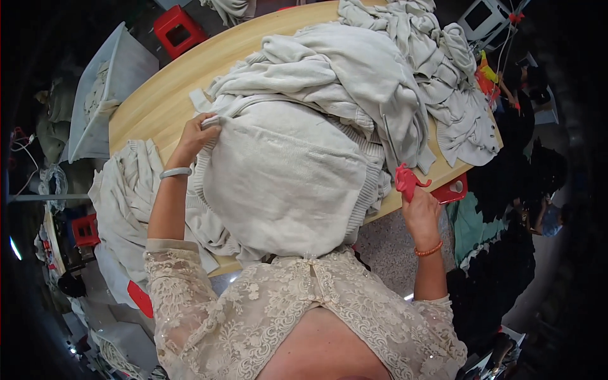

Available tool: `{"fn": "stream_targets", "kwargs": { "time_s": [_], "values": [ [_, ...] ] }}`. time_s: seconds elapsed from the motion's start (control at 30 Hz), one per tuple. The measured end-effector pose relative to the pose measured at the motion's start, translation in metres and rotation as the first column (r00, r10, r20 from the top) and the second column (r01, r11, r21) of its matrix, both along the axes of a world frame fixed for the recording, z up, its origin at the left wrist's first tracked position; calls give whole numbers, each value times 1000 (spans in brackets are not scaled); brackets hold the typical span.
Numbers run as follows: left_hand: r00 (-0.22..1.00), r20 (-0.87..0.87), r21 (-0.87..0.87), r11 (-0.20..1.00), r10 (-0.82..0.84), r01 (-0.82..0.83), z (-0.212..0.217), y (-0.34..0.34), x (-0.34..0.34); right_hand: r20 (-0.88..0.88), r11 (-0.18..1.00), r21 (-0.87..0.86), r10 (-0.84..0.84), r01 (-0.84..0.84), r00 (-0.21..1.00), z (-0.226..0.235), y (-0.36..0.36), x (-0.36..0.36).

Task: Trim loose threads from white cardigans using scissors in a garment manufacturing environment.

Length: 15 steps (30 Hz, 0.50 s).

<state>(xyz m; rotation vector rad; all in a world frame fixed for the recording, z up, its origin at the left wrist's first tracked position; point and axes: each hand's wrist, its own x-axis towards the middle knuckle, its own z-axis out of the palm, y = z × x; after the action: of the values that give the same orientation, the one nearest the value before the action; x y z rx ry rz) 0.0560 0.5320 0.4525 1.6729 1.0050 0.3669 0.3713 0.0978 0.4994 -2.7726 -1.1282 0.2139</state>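
The pale grey knitted garment with ribbed borders point(285, 180) lay across the near part of the bench, its six o'clock edge reaching the wearer's beige lace top point(304, 285). At twelve o'clock it met a heaped pile of pale grey knitwear point(354, 63), leaving little room there; at nine o'clock more grey knitwear point(126, 196) hung over the edge. At four o'clock, speckled grey floor point(392, 244) showed between bench and body.

The curved light-wood bench point(161, 95) had a bare strip from ten to eleven o'clock. Beyond it stood a whitish plastic bin point(130, 60) at ten and a red plastic stool point(179, 30) at eleven; black cloth point(500, 272) lay in heaps at four.

The left hand point(201, 132), at ten o'clock, had its grip clamped on the garment's edge, forearm rising from seven. The right hand point(420, 212), at three to four, had its grip closed around a red-handled tool with a long thin shaft point(408, 182), its shaft pointing toward eleven.
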Motion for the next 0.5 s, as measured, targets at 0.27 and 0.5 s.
{"fn": "stream_targets", "kwargs": {
  "time_s": [0.27, 0.5],
  "values": [
    [934, 127, 525, 776, 333, -349, -3, -3, -5, 155, 987, 90, 116, -131, 981, 6, 22, 8],
    [973, -212, 804, 551, -91, 226, 13, -182, 62, 79, 669, 453, 628, -589, 774, 15, 59, -6]
  ]
}}
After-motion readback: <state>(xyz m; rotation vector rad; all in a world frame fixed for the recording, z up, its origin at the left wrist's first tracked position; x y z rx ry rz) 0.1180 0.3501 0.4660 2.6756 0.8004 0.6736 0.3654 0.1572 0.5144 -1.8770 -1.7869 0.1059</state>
